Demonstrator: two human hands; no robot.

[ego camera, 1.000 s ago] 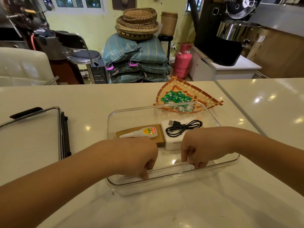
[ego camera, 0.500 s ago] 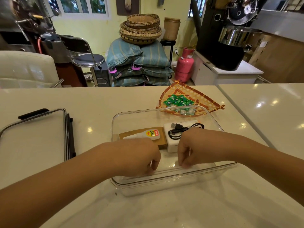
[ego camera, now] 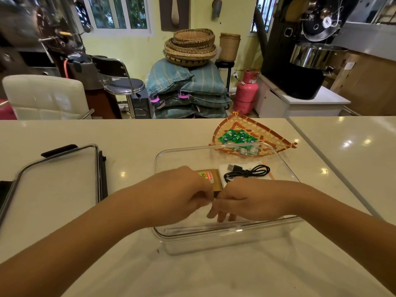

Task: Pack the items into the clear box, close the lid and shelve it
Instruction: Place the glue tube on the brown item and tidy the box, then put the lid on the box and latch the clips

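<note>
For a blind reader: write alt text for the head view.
Both hands, left hand and right hand, meet over the open clear box holding a black cable. The lid lies left; green sweets wait behind.
</note>
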